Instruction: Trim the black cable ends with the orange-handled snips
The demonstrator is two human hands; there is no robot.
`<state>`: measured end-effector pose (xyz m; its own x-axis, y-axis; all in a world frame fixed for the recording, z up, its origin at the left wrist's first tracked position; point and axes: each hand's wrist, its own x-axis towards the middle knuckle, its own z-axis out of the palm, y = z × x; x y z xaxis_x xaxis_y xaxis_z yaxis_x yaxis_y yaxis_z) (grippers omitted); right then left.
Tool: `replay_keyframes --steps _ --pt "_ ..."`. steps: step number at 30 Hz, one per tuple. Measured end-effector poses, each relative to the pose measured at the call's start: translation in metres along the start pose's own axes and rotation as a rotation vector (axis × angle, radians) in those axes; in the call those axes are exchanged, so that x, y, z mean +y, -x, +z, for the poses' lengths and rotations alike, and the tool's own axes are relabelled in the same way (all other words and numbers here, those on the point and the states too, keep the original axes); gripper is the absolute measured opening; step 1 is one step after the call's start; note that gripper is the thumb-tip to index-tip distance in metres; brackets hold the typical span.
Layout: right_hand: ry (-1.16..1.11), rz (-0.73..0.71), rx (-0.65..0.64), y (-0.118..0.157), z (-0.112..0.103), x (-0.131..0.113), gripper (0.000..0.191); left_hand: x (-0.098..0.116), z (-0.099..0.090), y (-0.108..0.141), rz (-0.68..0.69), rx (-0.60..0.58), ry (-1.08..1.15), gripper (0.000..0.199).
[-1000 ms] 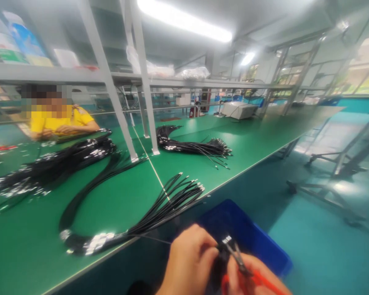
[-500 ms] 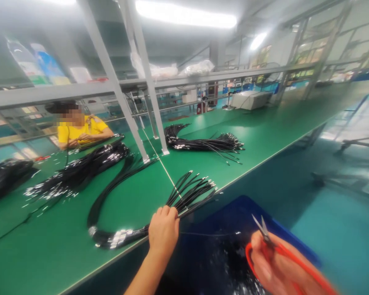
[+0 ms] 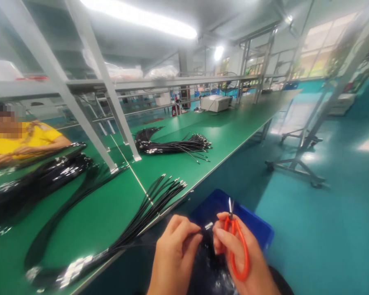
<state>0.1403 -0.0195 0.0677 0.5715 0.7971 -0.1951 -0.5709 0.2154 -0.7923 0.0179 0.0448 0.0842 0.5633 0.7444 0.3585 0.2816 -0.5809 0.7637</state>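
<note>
My right hand (image 3: 238, 246) is closed around orange-red-handled scissors (image 3: 245, 262), whose narrow blades point up. Just left of it, my left hand (image 3: 180, 246) pinches a thin black cable close to its pale tip (image 3: 208, 225). That tip lies between my two hands, and the cable runs back behind my left hand toward the bench. Along the bench edge lies a bundle of black cables (image 3: 147, 211), its loose ends fanned out and a shiny wrapped section (image 3: 76, 270) nearer me. Neither hand touches the bundle's fanned ends.
The green bench (image 3: 172, 168) carries another black cable bundle (image 3: 172, 146) and a large heap of cables (image 3: 43, 176) at left. Below my hands is a blue bin (image 3: 258, 229) with dark scraps. Grey shelf posts (image 3: 117, 98) rise from the bench. A person in yellow (image 3: 39, 137) sits opposite.
My left hand has left the bundle and moved right to the single cable's end. My right hand with the scissors has come in beside it. The view has turned right.
</note>
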Motion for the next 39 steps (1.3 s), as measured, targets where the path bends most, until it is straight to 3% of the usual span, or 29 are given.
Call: replay_keyframes --steps 6,9,14,21,25,30,34,39 --pt "-0.044 -0.032 0.032 0.014 0.024 -0.002 0.027 -0.011 -0.003 0.011 -0.198 0.024 0.197 0.018" --pt "-0.055 -0.011 0.03 0.016 0.031 -0.003 0.025 -0.01 -0.005 0.012 -0.196 -0.001 0.176 0.017" --pt "-0.072 0.004 -0.007 0.013 0.029 0.001 0.024 -0.009 0.0 0.012 -0.245 0.061 0.248 0.018" --pt "-0.271 0.253 -0.03 0.007 0.022 0.009 0.028 -0.017 0.006 0.017 -0.382 -0.003 0.547 0.021" --pt "-0.325 0.3 -0.04 0.009 0.027 0.016 0.027 -0.012 0.005 0.016 -0.371 -0.02 0.633 0.023" --pt "-0.26 0.184 -0.049 0.013 0.036 0.019 0.023 -0.007 0.002 0.007 -0.33 0.073 0.584 0.017" --pt "-0.269 0.219 -0.07 0.01 0.036 0.014 0.024 -0.008 -0.005 0.0 -0.356 -0.03 0.851 0.014" --pt "-0.282 0.304 -0.039 0.009 0.037 0.006 0.022 -0.001 -0.006 -0.001 -0.424 0.01 1.021 0.015"
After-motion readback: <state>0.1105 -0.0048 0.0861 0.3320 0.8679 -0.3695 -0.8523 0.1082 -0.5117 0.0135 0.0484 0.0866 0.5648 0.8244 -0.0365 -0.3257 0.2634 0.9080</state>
